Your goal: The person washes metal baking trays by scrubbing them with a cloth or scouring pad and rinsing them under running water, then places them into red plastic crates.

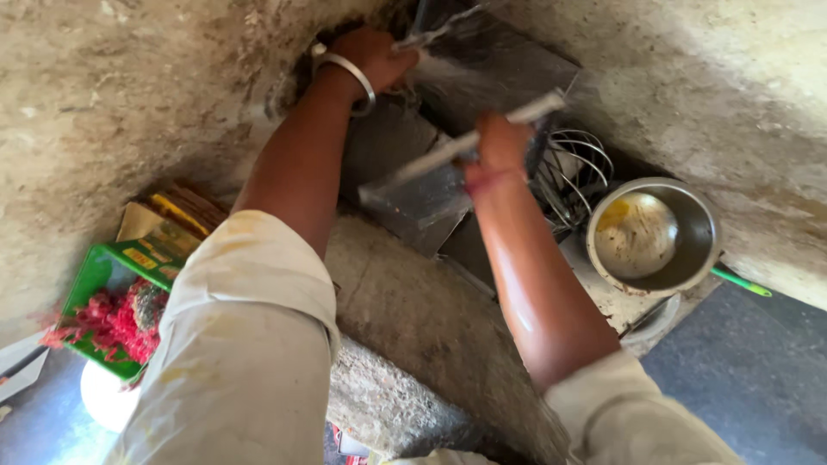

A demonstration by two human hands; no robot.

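Observation:
My left hand, with a silver bangle on the wrist, is curled around a metal tap at the top of a stone basin. Water sprays from there to the right. My right hand grips the raised rim of a flat rectangular metal tray, which is tilted under the spray. A second dark metal sheet leans behind it. Both forearms are wet, and the pale sleeves are pushed up.
A wire whisk lies right of the tray, and a steel bowl with yellowish residue beside it. A green handle pokes out at the right. At the lower left sits a green box with a red scrubber. Rough stone walls surround the basin.

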